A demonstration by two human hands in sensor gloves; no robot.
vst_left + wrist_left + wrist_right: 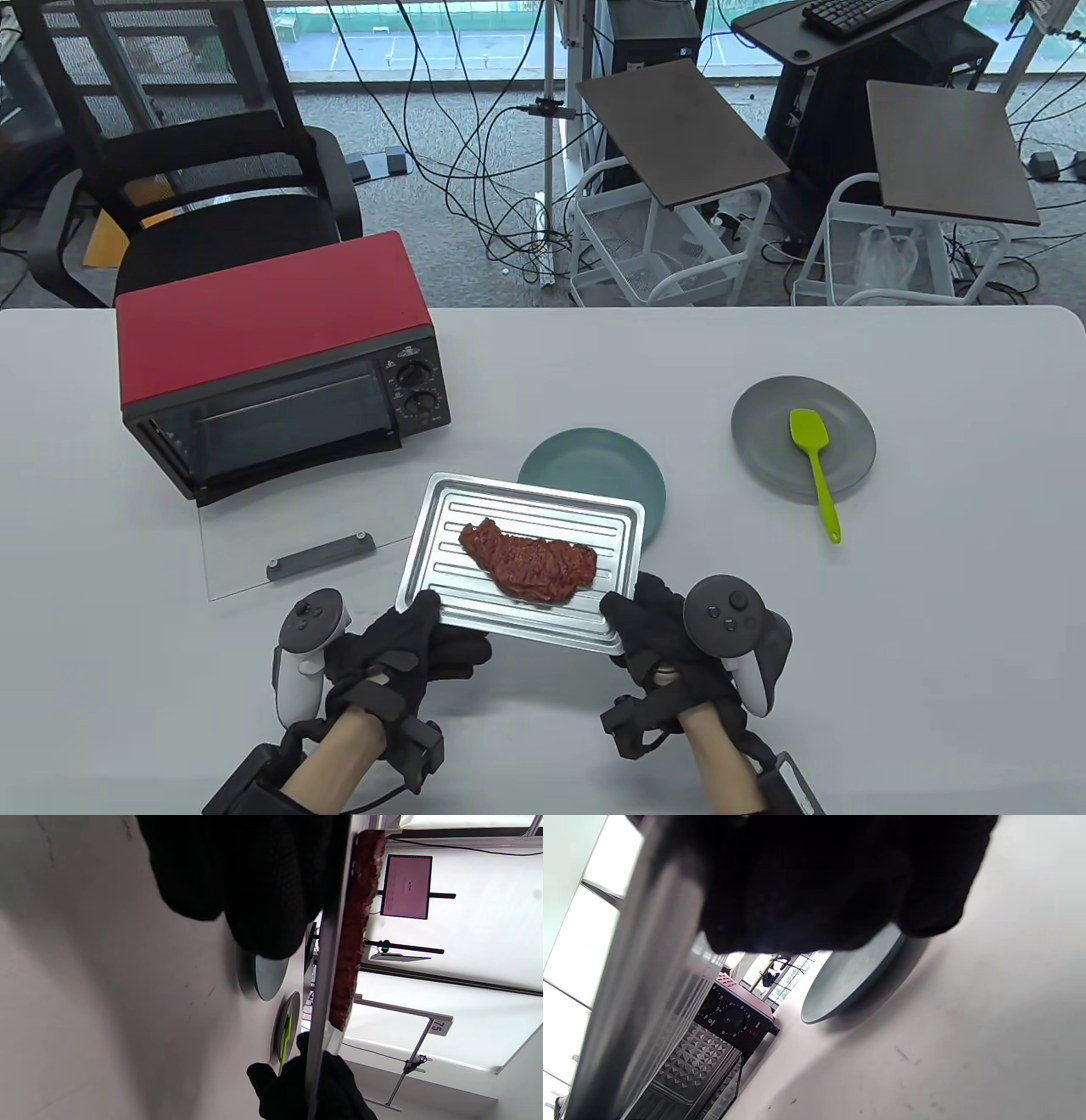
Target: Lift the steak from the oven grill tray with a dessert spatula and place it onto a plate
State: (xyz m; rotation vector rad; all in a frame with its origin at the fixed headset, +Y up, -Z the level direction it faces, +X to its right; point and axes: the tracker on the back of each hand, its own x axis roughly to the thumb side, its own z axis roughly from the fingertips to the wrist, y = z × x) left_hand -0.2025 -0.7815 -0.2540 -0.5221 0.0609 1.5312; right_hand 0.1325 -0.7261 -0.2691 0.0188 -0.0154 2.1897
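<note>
Table view: both hands hold the tray [450,518] by its near corners. L hand [407,649] grips the near-left corner, thumb on top of the rim, fingers curled beneath. R hand [657,637] grips the near-right corner likewise. Tray is off the table [891,645], as the wrist views show: seen edge-on w/ clear space under it. Its far-right corner overlaps the teal plate [594,458] in the overhead view.

Steak [528,562] lies flat approx. mid-tray, long axis running left to right, on the ribbed floor; apart from both hands.

Spatula [816,467], green, lies w/ its blade on the grey plate [764,433], handle passing over the near rim onto the table. Grey plate sits right of the teal plate, well apart from the tray.

Oven [280,356], red top, stands at left rear of table, glass door [254,552] folded down flat toward the hands; door's near-right corner lies near the tray's left edge.

L wrist view: tray edge-on, steak [354,929] on its upper face, gloved fingers [254,878] beneath; both plates and spatula [285,1041] visible beyond.

R wrist view: fingers [840,878] under tray, teal plate [848,980] and oven [729,1018] behind.
</note>
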